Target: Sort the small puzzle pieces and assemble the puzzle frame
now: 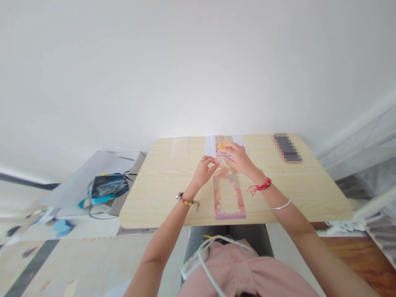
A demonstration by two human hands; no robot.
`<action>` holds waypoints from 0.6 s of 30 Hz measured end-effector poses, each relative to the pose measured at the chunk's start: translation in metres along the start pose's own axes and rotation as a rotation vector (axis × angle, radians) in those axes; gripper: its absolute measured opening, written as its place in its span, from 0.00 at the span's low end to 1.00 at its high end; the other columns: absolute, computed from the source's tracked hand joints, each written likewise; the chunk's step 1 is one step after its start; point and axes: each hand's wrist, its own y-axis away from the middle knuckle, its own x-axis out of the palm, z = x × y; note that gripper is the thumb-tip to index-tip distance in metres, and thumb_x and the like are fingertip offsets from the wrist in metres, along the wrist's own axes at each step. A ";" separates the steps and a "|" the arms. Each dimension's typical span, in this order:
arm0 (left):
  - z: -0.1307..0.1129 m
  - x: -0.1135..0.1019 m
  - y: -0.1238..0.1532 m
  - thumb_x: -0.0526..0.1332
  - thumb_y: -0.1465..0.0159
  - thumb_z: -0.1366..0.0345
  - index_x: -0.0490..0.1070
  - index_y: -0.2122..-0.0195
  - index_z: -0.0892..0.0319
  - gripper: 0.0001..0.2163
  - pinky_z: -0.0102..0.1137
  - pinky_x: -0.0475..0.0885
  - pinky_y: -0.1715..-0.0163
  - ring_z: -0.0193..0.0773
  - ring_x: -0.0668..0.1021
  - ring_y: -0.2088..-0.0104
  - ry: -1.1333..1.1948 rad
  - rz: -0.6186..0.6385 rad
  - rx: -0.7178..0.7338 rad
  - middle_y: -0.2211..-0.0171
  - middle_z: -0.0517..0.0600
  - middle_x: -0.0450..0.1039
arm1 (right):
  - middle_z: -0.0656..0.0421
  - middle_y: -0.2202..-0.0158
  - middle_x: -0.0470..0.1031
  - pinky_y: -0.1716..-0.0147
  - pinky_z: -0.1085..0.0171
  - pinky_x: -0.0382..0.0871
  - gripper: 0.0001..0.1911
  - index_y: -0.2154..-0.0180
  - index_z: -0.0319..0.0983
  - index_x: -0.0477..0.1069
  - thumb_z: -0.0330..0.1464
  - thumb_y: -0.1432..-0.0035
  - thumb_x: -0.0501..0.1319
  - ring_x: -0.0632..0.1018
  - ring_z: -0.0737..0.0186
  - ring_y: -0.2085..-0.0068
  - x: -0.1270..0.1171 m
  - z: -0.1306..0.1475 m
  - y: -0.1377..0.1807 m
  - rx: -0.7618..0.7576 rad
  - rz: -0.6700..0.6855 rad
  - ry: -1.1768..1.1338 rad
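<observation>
A long pink sticker sheet (229, 197) with cartoon figures lies lengthwise on the light wooden table (161, 185). Its far end reaches a white card (210, 145) at the table's back edge. My left hand (204, 170) hovers at the sheet's left edge with its fingers pinched together; what they hold is too small to name. My right hand (237, 156) rests over the sheet's far part with fingers curled, fingertips at a yellow figure (223, 145). A beaded bracelet circles my left wrist. A red string and a silver bangle circle my right wrist.
A phone (287, 147) lies at the table's back right. A pale paper piece (180, 146) lies at the back left. Left of the table stands a lower grey surface with a dark blue bag (107, 187) and cables. A white wall is close behind.
</observation>
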 end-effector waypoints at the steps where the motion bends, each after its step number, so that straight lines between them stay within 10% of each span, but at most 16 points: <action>1: 0.001 -0.005 0.001 0.57 0.43 0.66 0.69 0.72 0.60 0.05 0.28 0.69 0.71 0.36 0.71 0.64 -0.002 0.096 0.011 0.66 0.51 0.65 | 0.56 0.58 0.68 0.58 0.58 0.57 0.12 0.58 0.44 0.70 0.29 0.45 0.57 0.68 0.59 0.57 -0.004 -0.001 0.004 -0.065 0.059 0.047; 8: 0.001 -0.015 0.009 0.57 0.44 0.70 0.70 0.72 0.61 0.04 0.32 0.68 0.61 0.35 0.70 0.65 -0.118 0.378 0.090 0.69 0.50 0.65 | 0.56 0.62 0.69 0.57 0.58 0.50 0.07 0.64 0.42 0.73 0.34 0.43 0.57 0.68 0.60 0.58 0.001 0.001 0.030 -0.247 0.178 0.168; 18: 0.001 0.003 0.019 0.58 0.43 0.69 0.71 0.68 0.61 0.04 0.34 0.68 0.58 0.38 0.70 0.62 -0.260 0.288 0.148 0.66 0.52 0.65 | 0.55 0.64 0.70 0.58 0.58 0.51 0.08 0.67 0.40 0.73 0.35 0.44 0.57 0.68 0.60 0.60 0.018 -0.006 0.057 -0.111 0.192 0.143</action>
